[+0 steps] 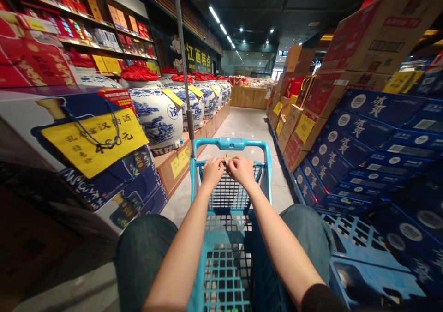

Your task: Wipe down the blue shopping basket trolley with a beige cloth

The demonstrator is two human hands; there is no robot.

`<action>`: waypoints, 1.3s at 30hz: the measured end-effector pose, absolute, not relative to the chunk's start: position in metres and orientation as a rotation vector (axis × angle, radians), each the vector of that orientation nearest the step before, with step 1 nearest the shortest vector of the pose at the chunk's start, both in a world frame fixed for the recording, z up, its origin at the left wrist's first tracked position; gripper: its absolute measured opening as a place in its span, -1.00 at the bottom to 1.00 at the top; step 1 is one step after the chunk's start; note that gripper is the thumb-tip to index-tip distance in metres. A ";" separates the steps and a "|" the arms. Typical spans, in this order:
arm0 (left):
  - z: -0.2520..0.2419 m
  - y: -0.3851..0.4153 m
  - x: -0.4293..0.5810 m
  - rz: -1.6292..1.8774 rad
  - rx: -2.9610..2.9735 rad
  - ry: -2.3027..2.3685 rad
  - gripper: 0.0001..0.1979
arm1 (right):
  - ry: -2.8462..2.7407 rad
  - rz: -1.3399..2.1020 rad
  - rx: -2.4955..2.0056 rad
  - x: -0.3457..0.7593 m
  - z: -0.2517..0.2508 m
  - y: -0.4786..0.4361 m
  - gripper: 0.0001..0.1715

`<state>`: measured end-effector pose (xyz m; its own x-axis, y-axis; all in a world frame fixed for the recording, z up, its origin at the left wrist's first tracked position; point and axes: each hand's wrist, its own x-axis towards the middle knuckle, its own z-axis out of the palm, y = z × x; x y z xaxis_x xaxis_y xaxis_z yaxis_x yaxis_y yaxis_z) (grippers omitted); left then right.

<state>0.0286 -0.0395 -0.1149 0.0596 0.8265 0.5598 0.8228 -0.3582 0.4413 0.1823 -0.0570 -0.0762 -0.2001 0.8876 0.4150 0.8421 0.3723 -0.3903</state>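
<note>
Entry, head view.

**Thing and grip.** We note a small tan piece (227, 157) held over the far edge of the blue cart (221, 266), about midway between the cart's far corners and just under its handle bar (231, 144). It sits exactly where the two grips meet. The left hand (212, 170) closes on it from the left and the right hand (241, 169) from the right. Both grips are pressed together, fingers curled in and knuckles up, pinching the piece between the fingertips. Only a sliver of it shows above the knuckles, so we cannot tell what it is. The hands touch each other at the fingertips and hover over the mesh wall (228, 194) at the cart's far end.

**Arm pose.** Both forearms are bare and stretched forward, running the cart's length from its near edge and converging toward the far edge. A dark sleeve (320, 298) shows on the right arm near the elbow. Knees in jeans (145, 252) flank the cart, one on each long side.

**Surroundings.**
- A shop aisle with a pale floor (242, 123) runs ahead.
- Left: blue-and-white jars (157, 118) with red cloth tops stand on a wooden shelf, and a yellow price card (93, 141) hangs on a printed box nearer us.
- A metal pole (180, 49) rises at the cart's far left corner.
- Right: stacked blue boxes (374, 132), with cardboard cartons (374, 35) on top.
</note>
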 end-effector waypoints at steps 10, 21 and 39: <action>-0.115 -0.039 0.030 1.203 2.285 1.780 -0.71 | -2.043 0.022 -1.484 0.182 -0.083 -0.052 -0.64; -0.115 -0.037 0.034 1.214 2.280 1.765 -0.71 | -1.907 0.115 -1.612 0.202 -0.080 -0.046 -0.51; -0.111 -0.039 0.040 1.172 2.266 1.792 -0.71 | -2.010 0.011 -1.550 0.195 -0.083 -0.047 -0.58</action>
